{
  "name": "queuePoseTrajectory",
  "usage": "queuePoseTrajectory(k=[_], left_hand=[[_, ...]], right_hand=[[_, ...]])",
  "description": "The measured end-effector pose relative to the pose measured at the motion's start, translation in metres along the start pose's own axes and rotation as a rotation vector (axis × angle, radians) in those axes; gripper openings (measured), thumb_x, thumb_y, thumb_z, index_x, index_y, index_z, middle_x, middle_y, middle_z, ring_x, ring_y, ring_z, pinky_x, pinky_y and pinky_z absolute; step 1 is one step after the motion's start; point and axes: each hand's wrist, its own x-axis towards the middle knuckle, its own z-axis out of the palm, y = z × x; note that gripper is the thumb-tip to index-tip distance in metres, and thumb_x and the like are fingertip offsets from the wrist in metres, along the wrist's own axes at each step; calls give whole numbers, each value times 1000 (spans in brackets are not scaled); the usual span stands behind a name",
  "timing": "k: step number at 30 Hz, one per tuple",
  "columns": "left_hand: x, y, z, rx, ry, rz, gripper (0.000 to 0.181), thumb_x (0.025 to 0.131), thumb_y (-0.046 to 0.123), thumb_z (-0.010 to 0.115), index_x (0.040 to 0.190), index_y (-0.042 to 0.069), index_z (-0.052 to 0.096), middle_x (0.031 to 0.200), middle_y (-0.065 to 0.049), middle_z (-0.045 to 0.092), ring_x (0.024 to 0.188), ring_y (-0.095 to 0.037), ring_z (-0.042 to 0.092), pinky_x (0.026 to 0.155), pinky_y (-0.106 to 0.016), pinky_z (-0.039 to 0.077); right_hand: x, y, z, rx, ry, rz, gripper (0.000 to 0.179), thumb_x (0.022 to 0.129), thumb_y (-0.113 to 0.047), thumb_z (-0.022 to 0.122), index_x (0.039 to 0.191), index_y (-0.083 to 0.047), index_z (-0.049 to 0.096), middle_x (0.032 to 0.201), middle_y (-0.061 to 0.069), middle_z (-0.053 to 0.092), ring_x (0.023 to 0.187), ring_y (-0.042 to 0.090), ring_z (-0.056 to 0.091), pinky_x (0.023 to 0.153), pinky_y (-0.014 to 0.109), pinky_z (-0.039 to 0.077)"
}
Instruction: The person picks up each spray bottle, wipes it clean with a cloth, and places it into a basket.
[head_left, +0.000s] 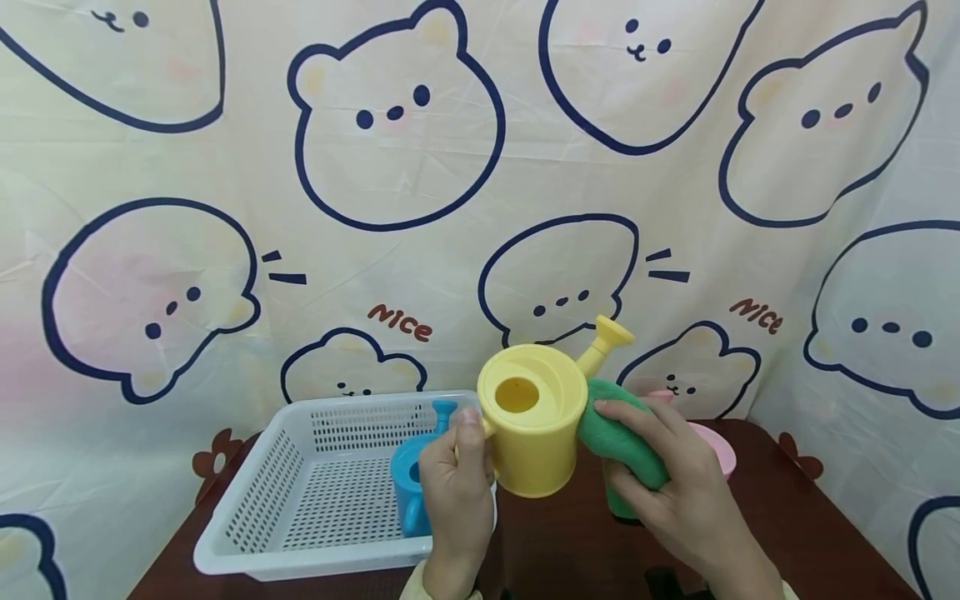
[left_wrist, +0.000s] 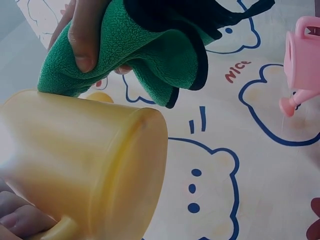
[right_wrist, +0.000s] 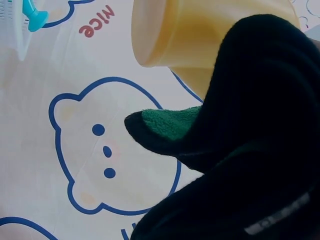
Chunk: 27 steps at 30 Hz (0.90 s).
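A yellow toy watering can point(head_left: 534, 450) is held up over the table, its spout toward the upper right. My left hand point(head_left: 463, 487) grips its handle on the left side. In my right hand point(head_left: 686, 475) is a green cloth with a dark backing point(head_left: 618, 433), pinched between thumb and fingers. The cloth touches the can's right side below the spout. In the left wrist view the fuzzy green cloth point(left_wrist: 115, 55) meets the can's wall. The cloth's dark underside point(right_wrist: 270, 125) fills much of the right wrist view and hides my right hand there.
A white perforated basket point(head_left: 247, 508) stands on the left of the dark brown table point(head_left: 555, 550). Inside it is a blue watering can point(head_left: 411, 475), partly behind my left hand. A pink watering can point(head_left: 716, 450) stands behind my right hand. A bear-printed curtain point(head_left: 397, 175) surrounds the table.
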Motion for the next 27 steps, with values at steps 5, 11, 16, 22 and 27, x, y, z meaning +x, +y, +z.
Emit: queuePoseTrajectory(k=[5,11,16,22,27], left_hand=[[0,1,0,-8,3,-11,58,112,10,45,55,-2,39,50,-13,34,40,-13,29,37,-22,23],[1,1,1,-23,4,-21,58,112,12,45,56,-2,37,50,-13,33,40,-12,29,37,-22,23],[1,1,1,-24,8,-38,59,113,14,45,57,-3,37,51,-13,32,40,-12,29,37,-22,23],[1,0,1,-48,20,-24,59,113,14,45,57,-2,36,51,-12,32,41,-13,28,38,-21,22],[1,-1,0,-102,30,4,59,113,13,44,57,-1,33,51,-11,28,40,-14,25,38,-20,19]], right_hand=[[-1,0,1,4,7,-10,73,73,12,84,135,-23,68,121,-3,68,101,6,59,105,4,39],[-1,-1,2,17,17,-40,73,71,12,84,134,-22,70,120,-2,68,101,6,58,102,6,42],[-2,-4,2,7,-4,-11,74,73,10,86,136,-25,69,122,-4,67,102,6,58,103,6,41],[-2,-6,3,1,-37,15,74,75,8,86,137,-28,68,123,-7,66,104,7,60,103,9,44],[-2,-7,5,-6,-69,24,75,76,6,88,139,-29,67,124,-8,64,106,6,58,99,15,51]])
